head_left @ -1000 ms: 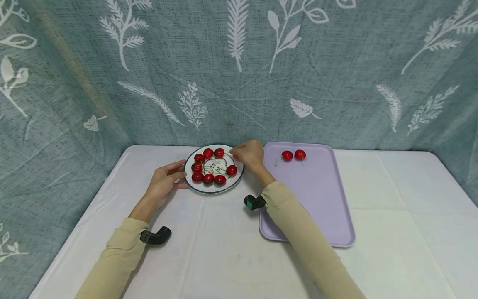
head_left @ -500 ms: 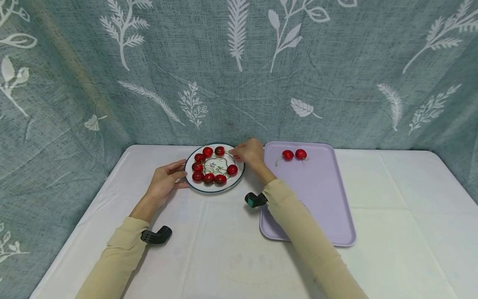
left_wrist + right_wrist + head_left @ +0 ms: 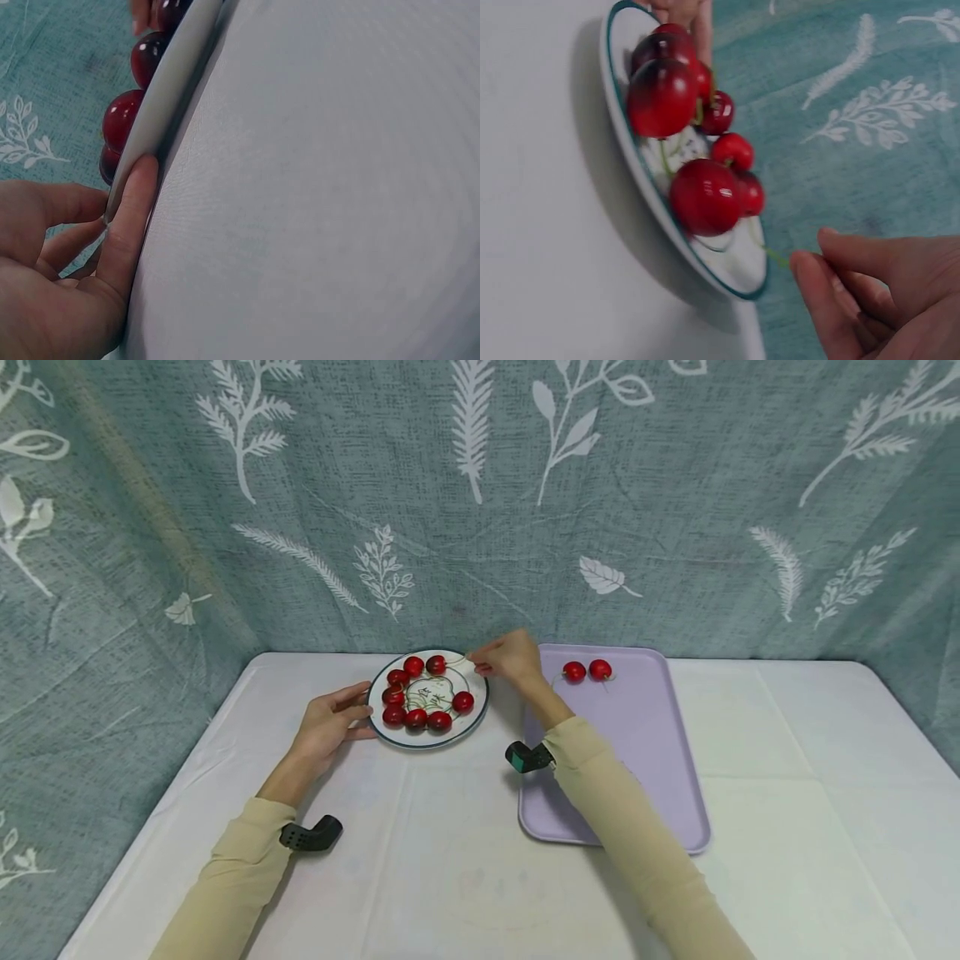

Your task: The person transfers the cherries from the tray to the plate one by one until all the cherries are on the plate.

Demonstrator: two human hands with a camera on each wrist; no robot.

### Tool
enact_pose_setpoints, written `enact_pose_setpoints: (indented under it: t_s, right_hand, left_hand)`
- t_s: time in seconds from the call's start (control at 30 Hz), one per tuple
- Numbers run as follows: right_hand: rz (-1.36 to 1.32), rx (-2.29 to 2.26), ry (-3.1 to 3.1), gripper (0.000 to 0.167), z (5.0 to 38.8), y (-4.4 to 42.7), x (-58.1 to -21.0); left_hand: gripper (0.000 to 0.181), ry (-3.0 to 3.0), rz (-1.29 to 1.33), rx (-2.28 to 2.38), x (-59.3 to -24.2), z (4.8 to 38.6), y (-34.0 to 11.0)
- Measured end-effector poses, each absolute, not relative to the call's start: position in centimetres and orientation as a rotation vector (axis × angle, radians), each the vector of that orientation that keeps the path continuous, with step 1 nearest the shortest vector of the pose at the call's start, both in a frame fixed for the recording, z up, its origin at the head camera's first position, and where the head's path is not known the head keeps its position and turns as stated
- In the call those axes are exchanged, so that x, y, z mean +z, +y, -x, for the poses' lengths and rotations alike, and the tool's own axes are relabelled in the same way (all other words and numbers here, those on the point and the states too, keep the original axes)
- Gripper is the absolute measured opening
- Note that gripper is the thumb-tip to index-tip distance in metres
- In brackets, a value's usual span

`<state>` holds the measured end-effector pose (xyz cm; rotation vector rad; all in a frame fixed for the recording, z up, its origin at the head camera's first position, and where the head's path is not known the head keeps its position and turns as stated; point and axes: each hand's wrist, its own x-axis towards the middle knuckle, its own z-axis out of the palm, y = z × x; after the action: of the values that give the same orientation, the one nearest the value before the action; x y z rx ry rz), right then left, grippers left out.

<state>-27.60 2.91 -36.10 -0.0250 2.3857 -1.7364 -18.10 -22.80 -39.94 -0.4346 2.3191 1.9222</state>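
Note:
A white oval plate with a dark teal rim (image 3: 427, 745) bears several dark red cherries, set in a ring around its printed centre. My left hand (image 3: 327, 724) grips the plate's left edge, fingers spread along the rim; one finger (image 3: 131, 217) lies against the plate's outer side. Beyond the plate's right edge, my right hand (image 3: 513, 658) pinches the thin green stem (image 3: 778, 259) of a cherry (image 3: 436, 665) at the back of the ring. That stem stretches from the fruit to my thumb and fingertip, and the cherry itself rests on the plate.
To the right lies a lilac tray (image 3: 630, 752) with two stemmed cherries (image 3: 587, 671) near its far edge. My right forearm crosses above the tray. A white cloth (image 3: 442, 860) covers the table, and a teal leaf-patterned curtain (image 3: 450, 568) hangs behind.
My right hand has shifted a little right and away from the plate, showing more of the stem. The cherries and my left hand stay nearly where they were.

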Motion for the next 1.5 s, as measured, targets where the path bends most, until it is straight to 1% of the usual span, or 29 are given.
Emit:
enact_pose_setpoints:
  t_s: [0.17, 0.3, 0.5, 0.67, 0.73, 0.93, 1.07, 1.17, 1.37, 1.5]
  right_hand:
    - [0.107, -1.761, 2.35, 0.023, 27.2, 4.3, -34.7]
    - [0.123, -1.788, 2.276, 0.029, 27.0, 6.1, -33.7]
    - [0.071, -1.807, 2.179, 0.036, 26.6, 9.4, -32.4]
    - [0.11, -1.832, 2.062, 0.044, 26.7, 12.6, -32.2]
    - [0.122, -1.848, 1.998, 0.045, 26.7, 13.9, -32.3]
    - [0.049, -1.907, 1.861, 0.035, 26.8, 17.3, -32.8]
    - [0.013, -1.889, 1.848, 0.03, 26.2, 19.0, -32.9]
    - [0.02, -1.846, 1.862, 0.029, 25.7, 20.0, -32.9]
    - [-0.051, -1.789, 1.826, 0.048, 25.0, 21.7, -33.1]
    - [-0.098, -1.725, 1.771, 0.055, 24.9, 22.4, -33.9]
  left_hand:
    - [0.054, 2.321, 0.404, 1.93, -40.1, 18.0, -23.1]
    - [0.054, 2.322, 0.382, 1.926, -40.3, 17.9, -23.3]
    - [0.054, 2.317, 0.33, 1.935, -40.4, 18.0, -23.5]
    - [0.053, 2.31, 0.329, 1.943, -40.4, 18.0, -23.5]
    - [0.053, 2.309, 0.334, 1.943, -40.4, 17.9, -23.5]
    - [0.053, 2.311, 0.338, 1.937, -40.4, 18.0, -23.4]
    - [0.054, 2.308, 0.337, 1.935, -40.4, 18.0, -23.4]
    - [0.054, 2.305, 0.334, 1.937, -40.3, 18.0, -23.4]
    - [0.054, 2.305, 0.336, 1.934, -40.2, 18.0, -23.4]
    - [0.054, 2.307, 0.349, 1.929, -40.2, 18.0, -23.4]
